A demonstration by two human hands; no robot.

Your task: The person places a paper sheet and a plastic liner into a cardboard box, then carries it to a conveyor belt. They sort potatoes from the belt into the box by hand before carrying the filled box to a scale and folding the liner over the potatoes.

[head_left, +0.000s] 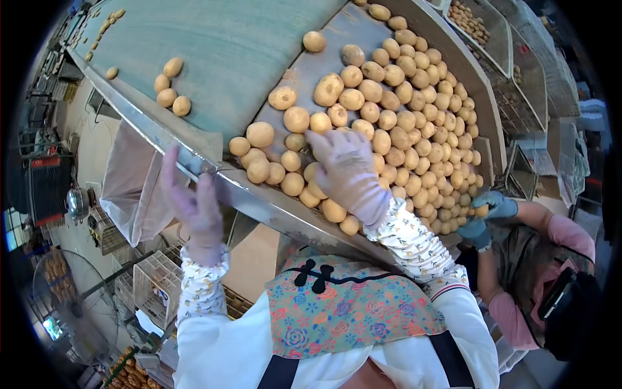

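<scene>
Many round, pale brown potatoes (382, 120) lie packed on the sorting tray, denser toward its right end. My right hand (350, 168), in a thin pale glove, reaches palm down over the near potatoes; its forefinger stretches left beside a small potato (295, 142). The undersides of its fingers are hidden. Off the tray, my left hand (197, 211), also gloved, is raised at the metal rim (259, 206) with fingers and thumb apart, holding nothing. A few potatoes (166, 97) rest on the green conveyor belt (220, 58).
At the right, a co-worker's blue-gloved hands (495, 205) are at the tray's end, one with a potato. Plastic crates (479, 32) stand beyond the tray wall. At lower left are a white crate (157, 285), a fan (71, 305) and a hanging pale cloth (133, 188).
</scene>
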